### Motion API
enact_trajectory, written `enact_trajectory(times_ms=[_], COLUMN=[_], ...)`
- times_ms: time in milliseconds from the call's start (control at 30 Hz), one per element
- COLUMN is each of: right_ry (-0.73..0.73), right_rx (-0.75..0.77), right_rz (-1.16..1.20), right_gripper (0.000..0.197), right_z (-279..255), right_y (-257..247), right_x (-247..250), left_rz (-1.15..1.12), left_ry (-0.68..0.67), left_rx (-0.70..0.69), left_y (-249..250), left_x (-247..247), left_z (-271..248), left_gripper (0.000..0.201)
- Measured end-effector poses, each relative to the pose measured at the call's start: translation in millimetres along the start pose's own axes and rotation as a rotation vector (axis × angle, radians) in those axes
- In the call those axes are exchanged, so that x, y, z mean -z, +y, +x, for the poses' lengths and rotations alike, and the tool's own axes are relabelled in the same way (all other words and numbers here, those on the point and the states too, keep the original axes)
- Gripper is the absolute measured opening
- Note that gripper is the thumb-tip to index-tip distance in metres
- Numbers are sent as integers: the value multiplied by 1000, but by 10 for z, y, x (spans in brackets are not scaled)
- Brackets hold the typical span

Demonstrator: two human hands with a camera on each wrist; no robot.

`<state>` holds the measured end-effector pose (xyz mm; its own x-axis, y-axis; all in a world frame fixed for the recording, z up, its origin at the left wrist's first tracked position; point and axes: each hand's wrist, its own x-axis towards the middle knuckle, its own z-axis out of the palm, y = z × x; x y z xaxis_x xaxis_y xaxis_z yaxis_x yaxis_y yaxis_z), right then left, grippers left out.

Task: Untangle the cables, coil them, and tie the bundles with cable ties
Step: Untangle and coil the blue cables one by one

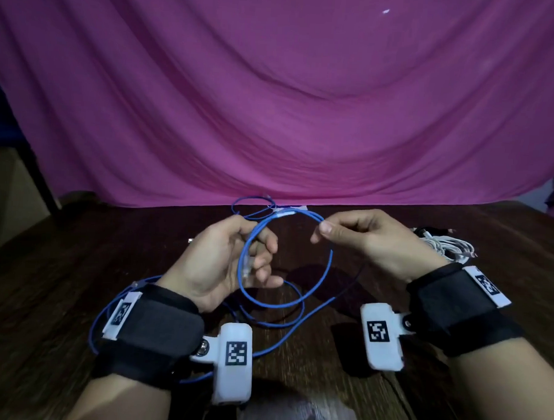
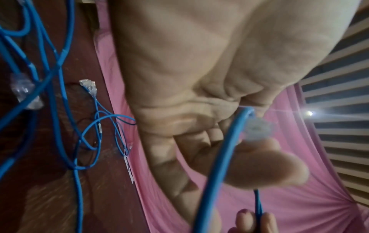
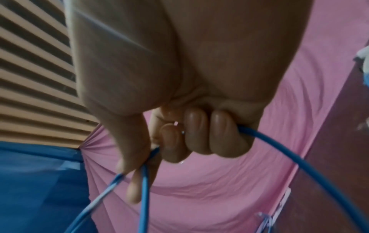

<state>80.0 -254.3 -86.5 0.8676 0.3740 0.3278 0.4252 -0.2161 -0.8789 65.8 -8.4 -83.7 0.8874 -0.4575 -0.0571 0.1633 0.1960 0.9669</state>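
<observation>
A blue network cable (image 1: 325, 269) forms a round loop held in the air between both hands above the dark wooden table (image 1: 76, 264). My left hand (image 1: 235, 258) grips the loop's left side, its curled fingers around the strand and the clear plug (image 1: 247, 269) at the cable's end. My right hand (image 1: 341, 231) pinches the top right of the loop between thumb and forefinger; in the right wrist view the other fingers (image 3: 211, 134) curl over the cable (image 3: 299, 165) too. The rest of the cable trails down onto the table and round my left wrist.
A thinner blue cable (image 1: 253, 205) with a white tag lies loosely at the table's back edge, under the pink cloth (image 1: 274, 98). A white cable bundle (image 1: 445, 245) and a black one sit at the right. More blue strands (image 2: 60, 110) lie on the table.
</observation>
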Motion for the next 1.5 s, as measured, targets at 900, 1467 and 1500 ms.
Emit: enact_trajectory(times_ms=[900,1467,1500], right_ry=[387,581,521], right_rx=[-189,231,210], right_rz=[17,-545,-556], right_gripper=[27,25,31], right_z=[66,141,137], right_y=[51,25,25], right_x=[13,-476,-429], left_rz=[86,-147,-80], left_ry=[250,381,339], left_rx=[-105,-299,-281], left_y=[-109,-105,-110], left_x=[-26,-127,-138], left_z=[133,191,172], left_gripper=[38,34,35])
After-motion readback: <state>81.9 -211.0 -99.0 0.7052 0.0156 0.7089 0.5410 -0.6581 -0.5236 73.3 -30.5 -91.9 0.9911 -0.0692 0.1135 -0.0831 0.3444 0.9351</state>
